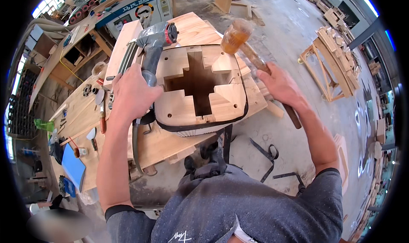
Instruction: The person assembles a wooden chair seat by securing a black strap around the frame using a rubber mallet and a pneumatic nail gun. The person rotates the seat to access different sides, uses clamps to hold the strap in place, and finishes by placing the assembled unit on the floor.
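Observation:
My left hand (135,93) is closed around the lower part of a grey nail gun (154,36) with a red ring at its head end. A hose hangs below that hand. In my right hand (281,83) is the wooden handle of a mallet (236,36), its amber head raised above the far right corner of a wooden block (223,102). The block is a rounded square with a stepped, cross-shaped opening in its top, small holes near the corners and a black band around its edge. It sits on the workbench in front of me.
On the left of the wooden workbench (164,147) lie a blue flat sheet (73,166), a scraper (92,136) and several small tools. Boards (194,28) lie beyond the block. Black straps (266,155) trail on the floor. A wooden rack (330,64) stands at the right.

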{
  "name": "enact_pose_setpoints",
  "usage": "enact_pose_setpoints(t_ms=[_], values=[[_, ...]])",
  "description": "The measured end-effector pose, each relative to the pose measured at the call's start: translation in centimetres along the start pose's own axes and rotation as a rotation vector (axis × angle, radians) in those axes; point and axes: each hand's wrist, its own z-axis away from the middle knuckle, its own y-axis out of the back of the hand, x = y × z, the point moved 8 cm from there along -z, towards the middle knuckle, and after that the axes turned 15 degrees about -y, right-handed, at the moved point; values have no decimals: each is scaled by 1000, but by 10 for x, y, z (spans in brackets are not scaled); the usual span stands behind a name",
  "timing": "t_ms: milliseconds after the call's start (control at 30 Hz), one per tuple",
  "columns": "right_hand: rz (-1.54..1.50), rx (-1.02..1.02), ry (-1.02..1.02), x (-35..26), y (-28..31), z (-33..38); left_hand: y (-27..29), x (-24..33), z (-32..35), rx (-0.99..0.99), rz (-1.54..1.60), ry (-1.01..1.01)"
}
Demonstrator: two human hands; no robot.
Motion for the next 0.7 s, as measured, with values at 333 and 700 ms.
enact_pose_setpoints(t_ms=[333, 700], values=[[-201, 656, 380, 58, 152, 171, -4, -8, 3, 81, -42, -76], [-279, -206, -156, 31, -47, 143, 0, -8, 8, 160, -43, -134]])
